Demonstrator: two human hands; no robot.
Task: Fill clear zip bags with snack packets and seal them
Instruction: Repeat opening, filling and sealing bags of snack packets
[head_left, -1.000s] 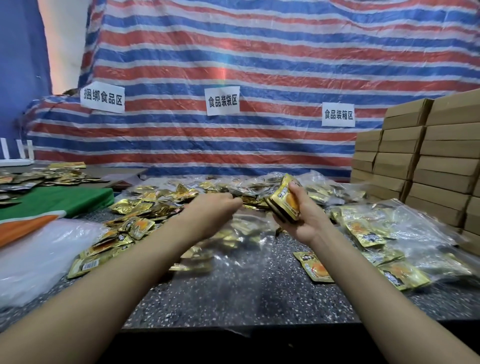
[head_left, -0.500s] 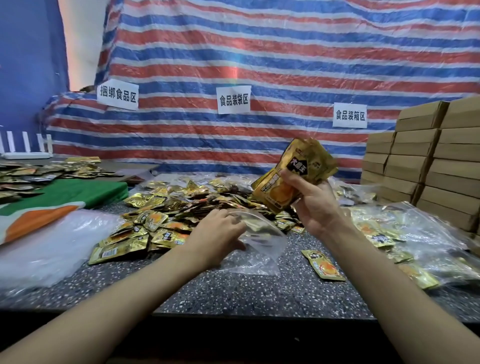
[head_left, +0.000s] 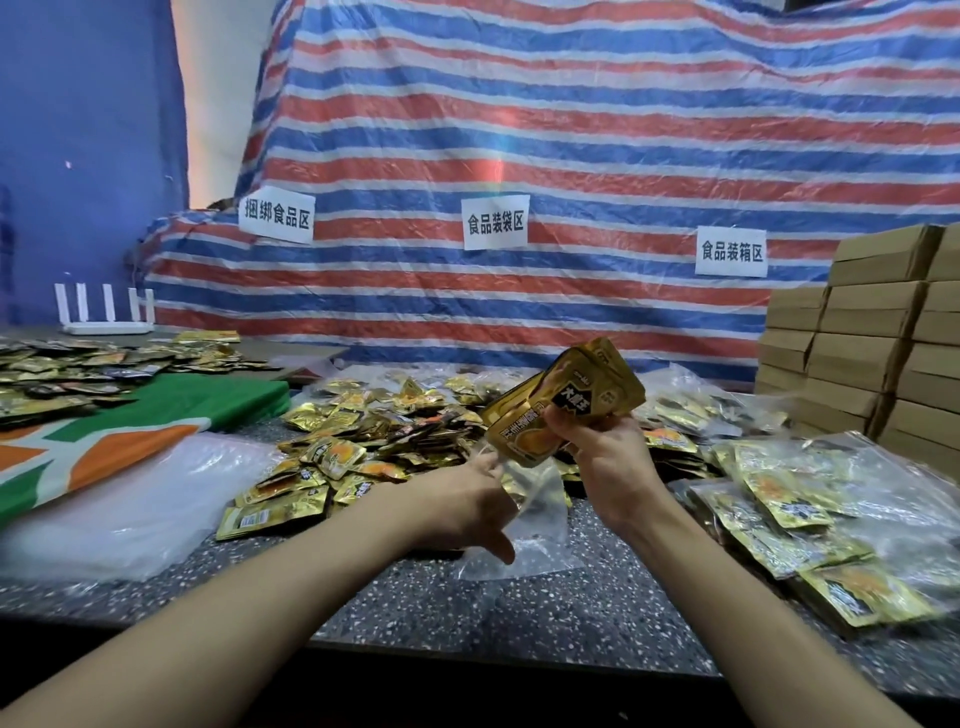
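My right hand (head_left: 608, 462) grips a stack of gold snack packets (head_left: 561, 402), tilted with its lower end at the mouth of a clear zip bag (head_left: 535, 514). My left hand (head_left: 467, 506) pinches the bag's upper edge and holds it up off the speckled table (head_left: 519, 613). A heap of loose gold packets (head_left: 374, 441) lies behind my hands. Filled clear bags of packets (head_left: 810, 509) are piled at the right.
Stacked brown cardboard boxes (head_left: 872, 343) stand at the far right. A pile of clear plastic bags (head_left: 130, 509) and a green, orange and white cloth (head_left: 104, 436) lie at the left. More packets (head_left: 78, 364) cover the far left. A striped tarp (head_left: 519, 156) with paper signs hangs behind.
My right hand lifted the packet stack from low over the table and brought its lower end down to the bag's mouth. My left hand took up the clear bag and holds it open.
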